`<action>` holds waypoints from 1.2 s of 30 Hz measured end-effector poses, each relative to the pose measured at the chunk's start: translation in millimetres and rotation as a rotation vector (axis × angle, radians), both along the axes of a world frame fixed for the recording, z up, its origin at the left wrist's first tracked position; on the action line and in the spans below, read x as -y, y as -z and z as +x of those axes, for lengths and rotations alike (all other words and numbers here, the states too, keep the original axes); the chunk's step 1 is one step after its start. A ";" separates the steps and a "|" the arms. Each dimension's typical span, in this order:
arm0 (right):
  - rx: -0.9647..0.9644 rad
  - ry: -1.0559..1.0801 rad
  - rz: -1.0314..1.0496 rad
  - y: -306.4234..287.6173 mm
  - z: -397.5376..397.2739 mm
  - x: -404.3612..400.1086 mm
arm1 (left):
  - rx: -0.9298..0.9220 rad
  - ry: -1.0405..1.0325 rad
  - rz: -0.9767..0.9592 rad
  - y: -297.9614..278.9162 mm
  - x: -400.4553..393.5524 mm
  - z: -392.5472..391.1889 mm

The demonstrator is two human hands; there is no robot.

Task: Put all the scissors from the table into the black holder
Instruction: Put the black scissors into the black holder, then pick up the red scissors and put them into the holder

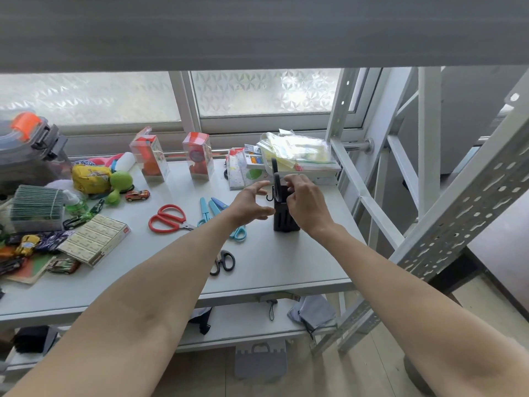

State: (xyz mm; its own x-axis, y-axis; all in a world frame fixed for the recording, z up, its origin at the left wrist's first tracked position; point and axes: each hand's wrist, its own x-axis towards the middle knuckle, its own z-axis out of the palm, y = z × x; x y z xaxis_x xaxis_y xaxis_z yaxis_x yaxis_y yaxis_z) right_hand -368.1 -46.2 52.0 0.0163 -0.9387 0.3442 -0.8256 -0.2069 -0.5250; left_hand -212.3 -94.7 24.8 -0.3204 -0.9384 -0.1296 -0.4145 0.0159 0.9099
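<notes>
The black holder stands upright on the grey table, right of centre. Black-handled scissors stick out of its top, handles up. My right hand is at the holder's top with fingers curled against those scissors. My left hand hovers just left of the holder, fingers spread and holding nothing. Red-handled scissors lie flat to the left. Two light-blue scissors lie partly under my left forearm. Small black scissors lie near the table's front edge.
Toy cars, a flat box of small packs, a yellow pouch and green toys crowd the left side. Two clear gift boxes and a stack of bags and packets stand at the back. A metal rack frame rises on the right.
</notes>
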 end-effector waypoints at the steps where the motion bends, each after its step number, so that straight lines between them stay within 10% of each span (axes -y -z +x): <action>1: 0.013 0.010 -0.028 1.5 -0.1 -0.3 | 0.008 -0.004 -0.005 0.0 -1.1 3.2; 13: 0.210 0.188 -0.357 33.6 8.8 -36.1 | 0.285 -0.118 -0.039 -8.6 -19.5 81.2; 23: -0.334 -0.314 0.179 81.1 80.0 -46.8 | 0.548 -0.295 0.048 54.5 -76.8 136.9; 36: -0.512 -0.444 0.162 67.3 160.6 7.4 | 0.470 -0.593 0.122 53.9 -73.7 160.4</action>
